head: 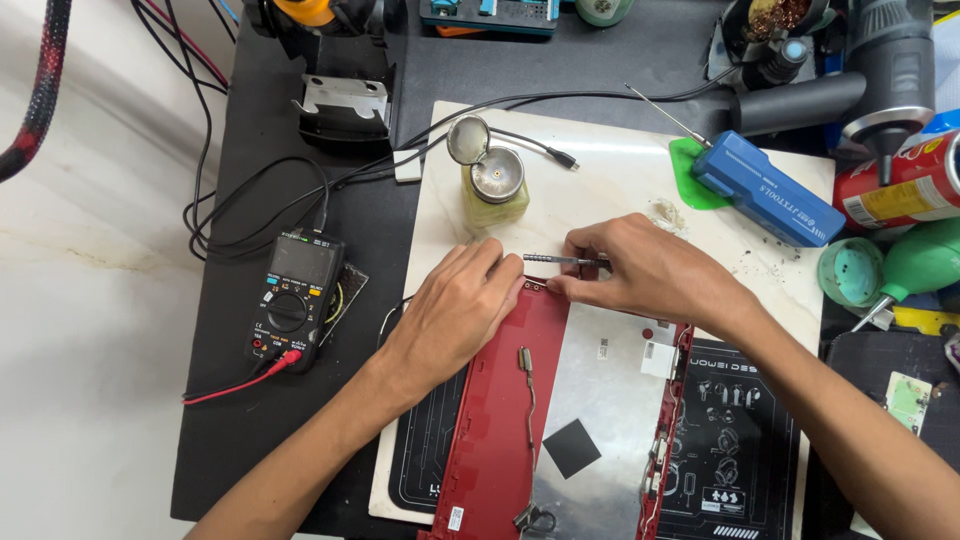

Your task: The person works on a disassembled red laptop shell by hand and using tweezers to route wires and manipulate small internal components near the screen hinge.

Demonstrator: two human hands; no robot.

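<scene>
A red laptop lid shell (500, 420) lies inside-up on a white board (620, 170), with a silver metal sheet (600, 400) and a black square pad (571, 447) in it. My left hand (455, 310) rests on the shell's top left corner, fingers curled over its edge. My right hand (650, 270) pinches a slim metal tool (550, 260), held level just above that same top edge. The tool's tip points left toward my left fingertips.
A multimeter (295, 300) with red and black leads sits left on the black mat. A glass pump bottle (495, 185) stands behind my hands. A blue tool case (765, 190), a red can (900, 185) and a green blower (915, 265) lie right.
</scene>
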